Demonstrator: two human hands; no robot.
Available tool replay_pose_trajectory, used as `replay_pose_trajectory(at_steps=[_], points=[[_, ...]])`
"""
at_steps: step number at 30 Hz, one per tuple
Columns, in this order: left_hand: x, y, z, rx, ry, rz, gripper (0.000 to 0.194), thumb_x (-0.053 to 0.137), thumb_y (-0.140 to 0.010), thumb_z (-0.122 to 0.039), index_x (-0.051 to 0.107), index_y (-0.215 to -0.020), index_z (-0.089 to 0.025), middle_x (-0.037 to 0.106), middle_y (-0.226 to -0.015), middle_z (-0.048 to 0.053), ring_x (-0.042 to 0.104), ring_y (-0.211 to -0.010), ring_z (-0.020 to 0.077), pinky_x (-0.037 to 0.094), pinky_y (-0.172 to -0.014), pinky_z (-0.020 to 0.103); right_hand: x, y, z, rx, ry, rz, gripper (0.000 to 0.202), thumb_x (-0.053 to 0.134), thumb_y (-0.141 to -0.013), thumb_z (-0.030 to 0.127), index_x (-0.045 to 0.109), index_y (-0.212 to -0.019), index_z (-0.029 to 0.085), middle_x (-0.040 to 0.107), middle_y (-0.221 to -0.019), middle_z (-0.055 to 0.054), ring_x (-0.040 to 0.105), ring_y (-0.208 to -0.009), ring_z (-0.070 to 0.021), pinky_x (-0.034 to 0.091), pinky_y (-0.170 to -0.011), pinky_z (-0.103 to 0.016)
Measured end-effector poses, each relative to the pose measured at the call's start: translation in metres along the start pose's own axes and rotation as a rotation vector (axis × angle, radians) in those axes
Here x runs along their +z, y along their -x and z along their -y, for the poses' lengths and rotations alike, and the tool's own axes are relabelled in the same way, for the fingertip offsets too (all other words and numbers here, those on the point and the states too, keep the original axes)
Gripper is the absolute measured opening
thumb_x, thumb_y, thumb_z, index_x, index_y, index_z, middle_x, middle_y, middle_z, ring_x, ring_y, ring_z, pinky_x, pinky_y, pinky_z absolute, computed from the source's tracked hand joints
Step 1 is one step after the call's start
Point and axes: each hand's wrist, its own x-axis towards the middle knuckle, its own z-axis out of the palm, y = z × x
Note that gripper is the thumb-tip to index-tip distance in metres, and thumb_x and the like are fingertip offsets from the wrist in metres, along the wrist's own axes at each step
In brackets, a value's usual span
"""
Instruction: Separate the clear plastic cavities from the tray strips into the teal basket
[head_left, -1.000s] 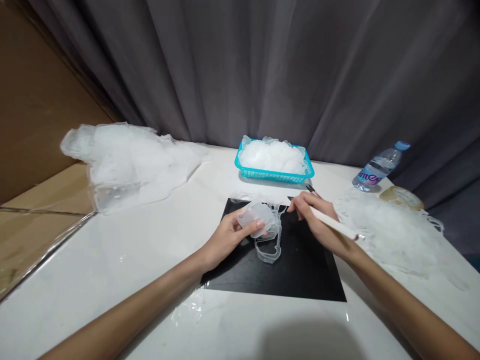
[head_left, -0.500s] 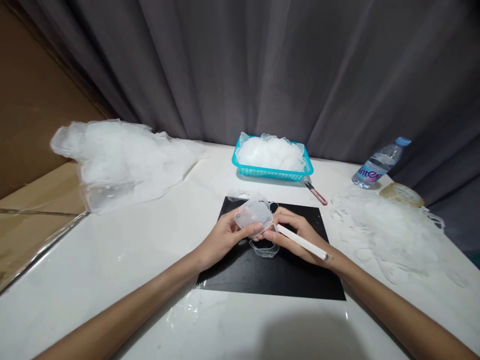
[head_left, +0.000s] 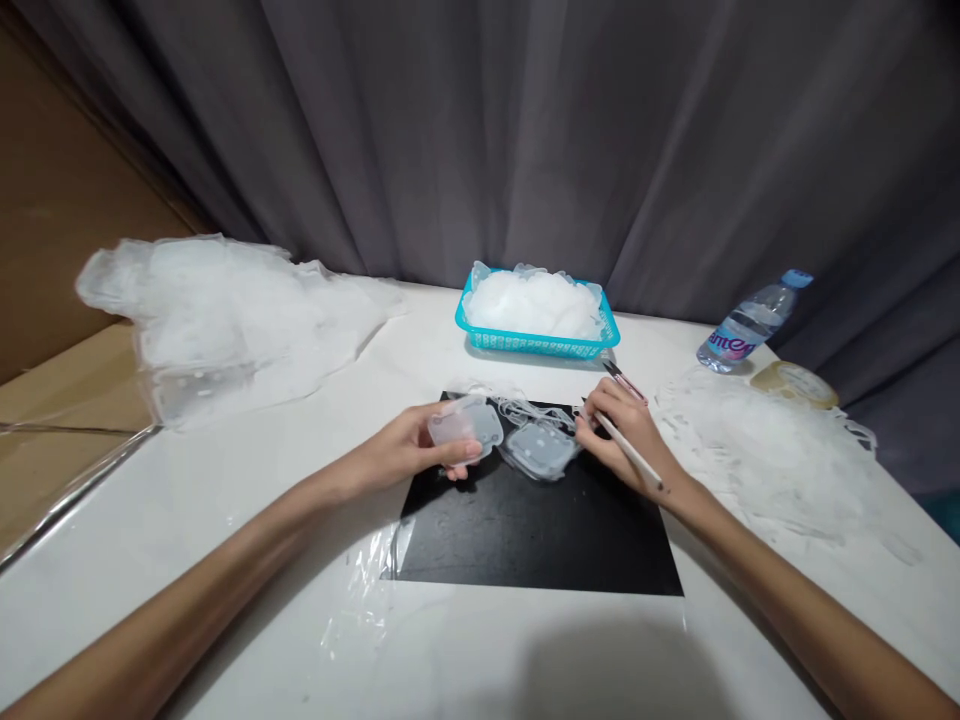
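Note:
My left hand (head_left: 431,448) is closed on a frosted, translucent piece of soft-looking plastic (head_left: 469,425) with rounded corners and small round marks, thumb on its front edge. In my right hand (head_left: 626,425) is a slim white-handled craft knife (head_left: 630,450); its thin dark tip points up and left, and the fingers wrap the handle. Between the hands a similar translucent piece (head_left: 541,450) lies on the black mat (head_left: 532,545), close to my right fingertips. Thin clear strips (head_left: 536,408) lie tangled just behind it.
A blue basket (head_left: 540,345) heaped with translucent pieces stands at the back. Thread snips (head_left: 626,382) lie behind my right hand. A water bottle (head_left: 754,325), a tape roll (head_left: 795,383) and a heap of clear scraps (head_left: 780,460) are at right. A large translucent pile (head_left: 232,320) covers the left back.
My hands have moved apart, the left going left with a piece and the right going right with the knife. A translucent piece and thin strips now show on the mat between them.

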Motion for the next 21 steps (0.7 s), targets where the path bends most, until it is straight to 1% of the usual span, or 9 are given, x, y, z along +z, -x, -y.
replay_pose_trajectory(at_steps=[2,4,6,7,10,13,15,18,21], points=[[-0.006,0.001,-0.003,0.019,0.005,-0.031,0.026,0.081,-0.087,-0.036,0.07,-0.096,-0.015,0.075,-0.082,0.003,0.072,-0.072,0.0168,0.058,-0.071,0.026,-0.009,-0.001,-0.006,0.002,0.009,0.075,0.016,0.065,-0.093,0.019,0.059,-0.078,0.021,0.056,-0.083,0.0,0.057,-0.078,-0.0175,0.045,-0.08,-0.031],[-0.006,0.003,-0.006,0.043,0.014,-0.035,0.026,0.081,-0.088,-0.035,0.072,-0.103,-0.015,0.078,-0.09,0.005,0.075,-0.08,0.019,0.059,-0.075,0.027,-0.015,-0.003,-0.005,0.003,0.01,0.147,0.007,0.072,-0.092,0.028,0.068,-0.093,0.022,0.06,-0.089,-0.002,0.061,-0.086,-0.02,0.047,-0.084,-0.033],[-0.001,0.004,-0.01,0.062,0.023,-0.026,0.027,0.079,-0.089,-0.035,0.073,-0.106,-0.016,0.079,-0.094,0.007,0.076,-0.086,0.0207,0.059,-0.078,0.028,-0.018,-0.005,0.004,0.008,0.01,0.148,0.022,0.077,-0.09,0.035,0.071,-0.108,0.023,0.06,-0.091,-0.003,0.061,-0.089,-0.0218,0.049,-0.083,-0.034],[0.002,0.004,-0.011,0.066,0.027,-0.027,0.026,0.079,-0.09,-0.035,0.074,-0.105,-0.015,0.08,-0.095,0.008,0.076,-0.088,0.0211,0.058,-0.079,0.027,-0.018,-0.006,0.011,0.008,-0.004,0.123,0.025,0.077,-0.09,0.036,0.071,-0.111,0.023,0.06,-0.091,-0.003,0.061,-0.088,-0.022,0.049,-0.082,-0.035],[0.009,0.004,-0.011,0.07,0.035,-0.04,0.025,0.078,-0.09,-0.036,0.074,-0.1,-0.014,0.08,-0.094,0.008,0.075,-0.088,0.0204,0.057,-0.08,0.026,-0.012,-0.007,0.035,-0.014,-0.125,0.065,0.014,0.072,-0.095,0.031,0.071,-0.106,0.023,0.061,-0.093,-0.004,0.062,-0.088,-0.0207,0.05,-0.082,-0.034],[0.013,0.003,-0.008,0.085,0.049,-0.052,0.026,0.078,-0.09,-0.036,0.074,-0.102,-0.014,0.08,-0.097,0.007,0.073,-0.089,0.0198,0.056,-0.083,0.026,-0.002,-0.003,0.054,-0.026,-0.273,0.099,0.01,0.069,-0.097,0.027,0.072,-0.104,0.022,0.061,-0.093,-0.004,0.063,-0.087,-0.0188,0.05,-0.081,-0.033],[0.016,0.003,-0.008,0.093,0.069,-0.048,0.027,0.076,-0.092,-0.038,0.075,-0.103,-0.014,0.079,-0.095,0.007,0.073,-0.088,0.0197,0.056,-0.083,0.027,0.007,0.001,0.059,-0.011,-0.351,0.116,0.01,0.07,-0.096,0.027,0.072,-0.104,0.022,0.06,-0.094,-0.004,0.063,-0.086,-0.0175,0.05,-0.081,-0.032],[0.022,0.005,-0.008,0.062,0.104,-0.007,0.032,0.069,-0.097,-0.043,0.077,-0.101,-0.013,0.078,-0.086,0.006,0.072,-0.08,0.018,0.056,-0.079,0.026,0.015,0.006,0.061,0.045,-0.438,0.116,0.004,0.069,-0.096,0.024,0.071,-0.097,0.021,0.06,-0.091,-0.002,0.062,-0.082,-0.0155,0.049,-0.078,-0.029],[0.027,0.007,-0.008,0.012,0.236,0.049,0.037,0.063,-0.101,-0.046,0.077,-0.107,-0.013,0.079,-0.092,0.008,0.073,-0.083,0.0186,0.058,-0.087,0.031,0.015,0.008,0.061,0.115,-0.481,0.108,0.008,0.068,-0.096,0.024,0.07,-0.09,0.021,0.06,-0.089,-0.001,0.06,-0.079,-0.0144,0.047,-0.075,-0.028]])
